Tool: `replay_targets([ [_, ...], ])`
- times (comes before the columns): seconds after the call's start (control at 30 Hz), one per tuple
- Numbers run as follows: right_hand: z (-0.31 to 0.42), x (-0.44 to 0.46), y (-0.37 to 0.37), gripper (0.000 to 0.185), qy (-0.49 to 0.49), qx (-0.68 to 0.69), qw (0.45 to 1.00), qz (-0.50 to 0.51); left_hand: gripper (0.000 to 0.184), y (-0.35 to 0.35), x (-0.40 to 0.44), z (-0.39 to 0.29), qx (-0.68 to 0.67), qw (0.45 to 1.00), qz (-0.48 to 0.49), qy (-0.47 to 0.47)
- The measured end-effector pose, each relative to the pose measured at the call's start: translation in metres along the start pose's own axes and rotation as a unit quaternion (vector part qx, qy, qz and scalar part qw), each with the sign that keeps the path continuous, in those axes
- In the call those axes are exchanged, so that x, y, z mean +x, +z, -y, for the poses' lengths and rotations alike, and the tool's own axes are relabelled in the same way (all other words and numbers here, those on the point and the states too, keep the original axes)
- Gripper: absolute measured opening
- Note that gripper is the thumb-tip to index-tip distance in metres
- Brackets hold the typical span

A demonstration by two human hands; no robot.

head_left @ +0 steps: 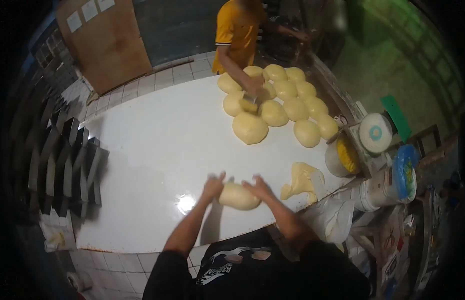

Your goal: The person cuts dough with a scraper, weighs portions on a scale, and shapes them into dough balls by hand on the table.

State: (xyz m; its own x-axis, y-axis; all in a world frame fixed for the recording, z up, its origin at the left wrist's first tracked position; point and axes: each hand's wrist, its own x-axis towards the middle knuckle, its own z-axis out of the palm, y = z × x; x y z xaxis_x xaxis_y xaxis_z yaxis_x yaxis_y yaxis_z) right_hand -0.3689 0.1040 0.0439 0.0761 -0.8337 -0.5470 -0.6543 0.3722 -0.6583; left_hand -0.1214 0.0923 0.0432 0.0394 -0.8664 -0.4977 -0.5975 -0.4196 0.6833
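Note:
A smooth, pale yellow piece of dough (239,197) rests on the white table near its front edge, longer than it is tall. My left hand (213,188) is curled against its left end. At the opposite end, my right hand (259,189) presses in, so the dough is held between the two. Both hands are slightly blurred, and their inner fingers are partly hidden. Right of them lies a flat, irregular scrap of dough (303,181). Several round dough balls (250,128) sit close together at the table's far right.
Across the white table (142,165), a person in a yellow shirt (237,30) reaches over the dough balls with a brush-like tool (249,105). Stacked metal pans (67,160) line the left edge. Buckets (341,157) and a lidded tub (376,132) stand along the right.

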Motion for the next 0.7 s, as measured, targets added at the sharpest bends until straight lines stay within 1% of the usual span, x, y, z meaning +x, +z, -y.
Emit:
replay_targets([
  [0.03,0.006,0.036,-0.013,0.068,-0.069,-0.097,0.988,-0.097,0.072,-0.006,0.015,-0.014,-0.042,0.993,-0.106,0.039],
  [0.07,0.008,0.059,-0.016,0.067,-0.142,-0.188,0.954,-0.187,0.073,-0.013,0.03,-0.028,-0.071,0.973,-0.202,0.083],
  [0.1,0.012,0.071,-0.024,0.067,-0.161,-0.19,0.953,-0.172,0.071,-0.018,0.043,-0.034,-0.003,0.951,-0.265,0.161],
  [0.13,0.021,0.088,-0.037,0.06,-0.186,-0.044,0.978,-0.083,0.064,0.001,0.049,-0.04,0.085,0.925,-0.33,0.169],
  [0.17,0.036,0.11,-0.037,0.053,-0.203,0.104,0.973,0.024,0.053,0.025,0.07,-0.021,0.216,0.931,-0.21,0.207],
  [0.2,0.035,0.124,-0.027,0.046,-0.249,0.069,0.965,0.053,0.044,0.049,0.09,-0.003,0.318,0.906,-0.089,0.264],
  [0.23,0.03,0.135,-0.01,0.04,-0.293,0.036,0.953,0.074,0.041,0.073,0.081,-0.006,-0.058,0.959,-0.197,0.197],
  [0.27,0.037,0.126,-0.002,0.038,-0.287,0.009,0.957,0.045,0.04,0.066,0.047,-0.034,-0.057,0.96,-0.252,0.11],
  [0.3,0.036,0.112,-0.012,0.036,-0.268,-0.022,0.963,0.005,0.039,0.064,0.035,-0.041,-0.028,0.957,-0.263,0.121],
  [0.33,0.037,0.106,-0.016,0.036,-0.259,-0.022,0.966,0.013,0.039,0.059,0.032,-0.043,-0.029,0.96,-0.256,0.111],
  [0.4,0.016,0.063,-0.014,0.035,-0.282,-0.017,0.959,0.007,0.037,0.07,-0.001,-0.024,-0.071,0.97,-0.191,0.13],
  [0.43,0.014,0.035,-0.016,0.034,-0.31,-0.028,0.95,-0.026,0.034,0.082,-0.015,-0.01,-0.071,0.965,-0.195,0.16],
  [0.47,-0.004,0.012,-0.004,0.033,-0.326,-0.067,0.942,-0.054,0.031,0.091,-0.045,-0.011,-0.084,0.959,-0.214,0.163],
  [0.5,-0.012,0.009,-0.001,0.032,-0.35,-0.109,0.926,-0.087,0.03,0.097,-0.056,-0.008,-0.043,0.958,-0.221,0.178],
  [0.53,-0.014,0.013,0.001,0.033,-0.349,-0.122,0.925,-0.085,0.029,0.11,-0.054,0.006,-0.031,0.953,-0.237,0.184],
  [0.57,-0.02,0.022,0.004,0.033,-0.346,-0.134,0.925,-0.076,0.031,0.11,-0.044,0.015,-0.034,0.955,-0.226,0.19],
  [0.6,-0.035,0.056,0.014,0.047,-0.278,-0.11,0.954,-0.019,0.037,0.099,-0.028,0.009,-0.059,0.97,-0.198,0.131],
  [0.63,-0.017,0.07,0.002,0.052,-0.227,-0.073,0.97,0.041,0.045,0.084,-0.005,0.008,-0.074,0.978,-0.15,0.126],
  [0.67,0.018,0.078,-0.017,0.059,-0.139,-0.14,0.975,0.099,0.056,0.066,0.02,0.007,-0.042,0.979,-0.121,0.158],
  [0.7,0.032,0.084,-0.015,0.062,-0.162,0.044,0.984,0.051,0.061,0.049,0.03,0.0,-0.098,0.968,-0.165,0.159],
])
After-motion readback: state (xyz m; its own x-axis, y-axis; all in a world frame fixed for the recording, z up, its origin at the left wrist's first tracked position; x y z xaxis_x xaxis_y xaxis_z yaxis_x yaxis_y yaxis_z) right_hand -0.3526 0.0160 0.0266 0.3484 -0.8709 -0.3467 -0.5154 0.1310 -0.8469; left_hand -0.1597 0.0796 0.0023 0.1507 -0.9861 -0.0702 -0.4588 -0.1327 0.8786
